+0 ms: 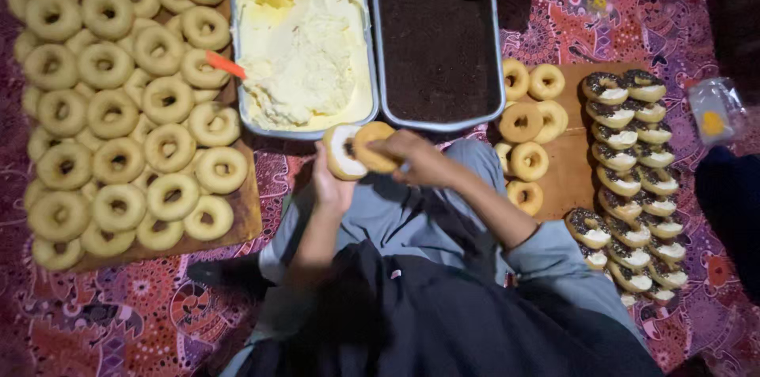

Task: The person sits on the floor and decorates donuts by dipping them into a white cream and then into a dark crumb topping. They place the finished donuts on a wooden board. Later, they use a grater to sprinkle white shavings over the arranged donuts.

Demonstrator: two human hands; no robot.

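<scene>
My left hand (329,185) holds a doughnut half (341,151) with its pale cut face up, just in front of the cream tray. My right hand (413,157) grips the other golden-brown half (372,147) and presses it against the first, so the two halves touch. Both hands hover over my lap in grey trousers. A metal tray of pale yellow cream (301,45) sits just beyond the hands, with an orange handle (226,65) sticking out of its left side. Beside it is a metal tray of dark chocolate sprinkles (438,49).
A wooden board (242,219) at the left carries several plain ring doughnuts. At the right, another board (571,163) holds a few plain doughnuts and stacked rows of sprinkle-topped filled doughnuts (633,155). A patterned red cloth (119,314) covers the floor. A plastic bag (712,108) lies far right.
</scene>
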